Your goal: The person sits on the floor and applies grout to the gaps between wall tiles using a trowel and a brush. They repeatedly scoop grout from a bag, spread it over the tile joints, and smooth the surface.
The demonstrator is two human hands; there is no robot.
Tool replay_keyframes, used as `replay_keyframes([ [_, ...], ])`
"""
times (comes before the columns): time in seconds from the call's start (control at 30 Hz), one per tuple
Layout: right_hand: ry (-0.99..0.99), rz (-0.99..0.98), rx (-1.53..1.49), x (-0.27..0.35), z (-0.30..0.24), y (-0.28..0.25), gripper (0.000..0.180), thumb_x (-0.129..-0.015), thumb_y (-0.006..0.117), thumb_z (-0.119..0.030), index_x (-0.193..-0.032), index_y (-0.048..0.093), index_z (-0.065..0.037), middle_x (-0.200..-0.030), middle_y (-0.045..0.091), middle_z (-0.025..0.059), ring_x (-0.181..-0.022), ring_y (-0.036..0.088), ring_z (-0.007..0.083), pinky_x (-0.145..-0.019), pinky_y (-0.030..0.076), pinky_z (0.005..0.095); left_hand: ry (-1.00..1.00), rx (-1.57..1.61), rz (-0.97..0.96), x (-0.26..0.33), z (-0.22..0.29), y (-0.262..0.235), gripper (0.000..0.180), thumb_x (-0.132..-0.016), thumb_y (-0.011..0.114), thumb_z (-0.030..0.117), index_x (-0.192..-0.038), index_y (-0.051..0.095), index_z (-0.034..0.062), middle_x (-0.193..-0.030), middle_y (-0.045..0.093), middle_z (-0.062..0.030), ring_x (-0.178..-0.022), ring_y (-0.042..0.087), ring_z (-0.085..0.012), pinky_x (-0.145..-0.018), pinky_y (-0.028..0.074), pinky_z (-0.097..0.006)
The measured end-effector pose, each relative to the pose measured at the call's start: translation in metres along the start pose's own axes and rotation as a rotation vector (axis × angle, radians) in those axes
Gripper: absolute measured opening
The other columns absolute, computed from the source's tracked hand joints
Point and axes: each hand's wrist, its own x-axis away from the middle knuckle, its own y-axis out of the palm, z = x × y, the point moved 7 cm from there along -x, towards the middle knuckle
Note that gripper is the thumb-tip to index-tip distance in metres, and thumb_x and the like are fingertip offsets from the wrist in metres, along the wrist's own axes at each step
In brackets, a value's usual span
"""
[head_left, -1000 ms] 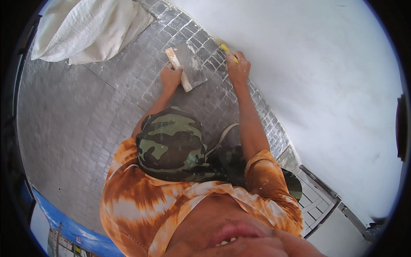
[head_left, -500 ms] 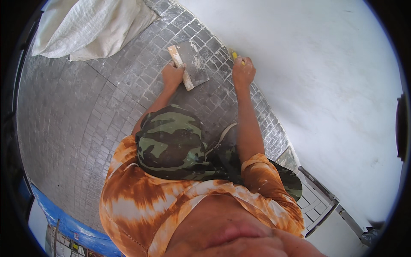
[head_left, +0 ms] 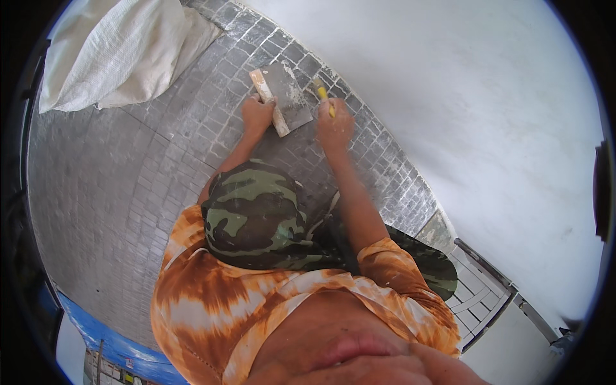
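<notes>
My left hand is closed around the pale, worn wooden grip of a wide plastering blade. The flat grey metal plate is spattered with white plaster and held over the stone paving. Just to its right, my right hand grips a slim yellow-handled tool. Its tip points away from me, near the blade's right edge; the kind of head is too small to make out. My fingers hide the lower part of its handle.
A smooth white wall rises along the right, meeting the small grey paving stones in a whitish-smeared line. A white woven sheet lies at the far left. Blue sheeting shows lower left, and a dark metal rail lower right.
My right hand has moved left with the yellow-handled tool, from the foot of the wall to beside the blade. My left hand and the blade have stayed nearly in place.
</notes>
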Motion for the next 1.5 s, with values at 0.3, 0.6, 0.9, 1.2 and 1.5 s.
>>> replay_keyframes([
  [0.3, -0.013, -0.023, 0.104, -0.076, 0.018, -0.012, 0.026, -0.088, 0.063, -0.029, -0.094, 0.07, -0.004, -0.078, 0.069, 0.0203, -0.073, 0.069, 0.0389, -0.068, 0.053, 0.0453, -0.068, 0.028, 0.019, 0.011, 0.015, -0.007, 0.036, -0.08, 0.076, 0.027, -0.096, 0.071, -0.005, -0.078, 0.071, -0.0211, -0.073, 0.072, -0.0328, -0.066, 0.053, -0.042],
  [0.6, 0.146, 0.181, 0.158, -0.044, 0.047, -0.038, 0.028, -0.092, 0.058, -0.035, -0.096, 0.068, -0.008, -0.076, 0.068, 0.0221, -0.071, 0.067, 0.0424, -0.067, 0.052, 0.0516, -0.064, -0.027, 0.004, 0.01, 0.017, -0.007, 0.036, -0.08, 0.076, 0.027, -0.095, 0.071, -0.0055, -0.08, 0.071, -0.0221, -0.075, 0.072, -0.034, -0.068, 0.053, -0.041],
  [0.9, -0.015, 0.049, 0.043, 0.025, 0.01, -0.018, 0.024, -0.093, 0.063, -0.028, -0.084, 0.063, -0.006, -0.069, 0.065, 0.016, -0.063, 0.067, 0.0358, -0.056, 0.05, 0.0453, -0.077, -0.075, -0.01, 0.006, 0.009, 0.001, 0.037, -0.08, 0.076, 0.026, -0.097, 0.07, -0.0061, -0.081, 0.071, -0.023, -0.077, 0.072, -0.0359, -0.069, 0.053, -0.043],
  [1.2, -0.119, -0.117, -0.065, 0.039, -0.008, -0.001, 0.025, -0.093, 0.063, -0.032, -0.105, 0.063, -0.01, -0.067, 0.065, 0.0169, -0.057, 0.064, 0.0383, -0.053, 0.049, 0.0487, -0.013, -0.049, -0.016, 0.003, 0.009, 0.0, 0.034, -0.083, 0.075, 0.023, -0.099, 0.069, -0.0068, -0.076, 0.071, -0.0165, -0.064, 0.069, -0.024, -0.055, 0.052, -0.034],
  [1.5, -0.103, -0.117, -0.087, 0.047, -0.03, -0.01, 0.022, -0.095, 0.059, -0.028, -0.104, 0.06, -0.008, -0.065, 0.063, 0.0202, -0.057, 0.063, 0.0424, -0.052, 0.049, 0.0518, 0.024, -0.112, -0.081, -0.001, 0.021, -0.012, 0.033, -0.083, 0.074, 0.023, -0.1, 0.07, -0.0056, -0.073, 0.071, -0.0135, -0.057, 0.068, -0.02, -0.05, 0.052, -0.033],
])
